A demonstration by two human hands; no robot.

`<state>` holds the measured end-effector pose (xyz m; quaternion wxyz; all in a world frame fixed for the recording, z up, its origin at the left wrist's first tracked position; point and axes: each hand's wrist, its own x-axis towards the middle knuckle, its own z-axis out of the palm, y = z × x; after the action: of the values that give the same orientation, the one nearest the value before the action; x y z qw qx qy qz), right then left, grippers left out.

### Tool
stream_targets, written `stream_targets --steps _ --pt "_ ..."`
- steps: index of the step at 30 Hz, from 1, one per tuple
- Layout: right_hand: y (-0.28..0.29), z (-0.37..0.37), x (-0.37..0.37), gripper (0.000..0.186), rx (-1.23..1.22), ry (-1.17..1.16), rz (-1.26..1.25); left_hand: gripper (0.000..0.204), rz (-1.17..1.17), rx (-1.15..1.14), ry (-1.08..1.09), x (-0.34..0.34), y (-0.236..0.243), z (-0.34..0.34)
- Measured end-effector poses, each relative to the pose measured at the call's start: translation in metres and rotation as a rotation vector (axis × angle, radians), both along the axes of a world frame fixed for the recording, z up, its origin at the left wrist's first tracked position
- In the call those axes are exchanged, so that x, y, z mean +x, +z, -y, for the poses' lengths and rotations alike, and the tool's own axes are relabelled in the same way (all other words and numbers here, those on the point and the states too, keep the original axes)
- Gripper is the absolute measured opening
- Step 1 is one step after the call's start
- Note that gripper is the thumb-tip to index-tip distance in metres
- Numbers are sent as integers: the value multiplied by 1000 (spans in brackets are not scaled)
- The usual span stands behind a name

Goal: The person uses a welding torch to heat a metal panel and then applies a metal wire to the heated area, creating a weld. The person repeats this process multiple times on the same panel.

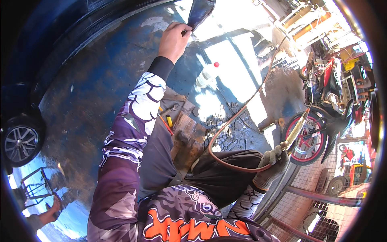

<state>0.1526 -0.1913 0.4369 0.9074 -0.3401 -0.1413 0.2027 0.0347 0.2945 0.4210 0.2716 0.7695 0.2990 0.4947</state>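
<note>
My left hand (175,41), bare, reaches up and away with its fingers pinched on the near end of a dark, glossy panel (201,13). The rest of that panel runs out of the top of the picture. My right hand (272,166), in a grey knit glove, is closed at the right beside my bent knee. It grips a torch-like tool (297,130) with a pale wrapped handle and a thin bent tip pointing up and away. A reddish-brown hose (224,126) loops from that hand across my leg and off to the far right.
A clear bottle (207,76) with a red cap stands ahead. Hand tools, one with a yellow handle (169,120), lie near wooden boards (186,135) and broken flakes (234,131). A motorcycle (318,117) is at right, a dark car's wheel (21,141) at left, near another person's limb (50,211).
</note>
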Motion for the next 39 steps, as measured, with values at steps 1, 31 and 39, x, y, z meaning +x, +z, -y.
stream_targets --steps 1,31,39 --pt "0 0 0 30 8 5 -4 14 22 16 9 2 -1 0" --pt "12 -8 -5 66 -122 -212 -64 14 -88 35 -13 6 2 2" --pt "11 -8 1 43 -156 -233 -108 12 -122 33 52 7 -1 -2"
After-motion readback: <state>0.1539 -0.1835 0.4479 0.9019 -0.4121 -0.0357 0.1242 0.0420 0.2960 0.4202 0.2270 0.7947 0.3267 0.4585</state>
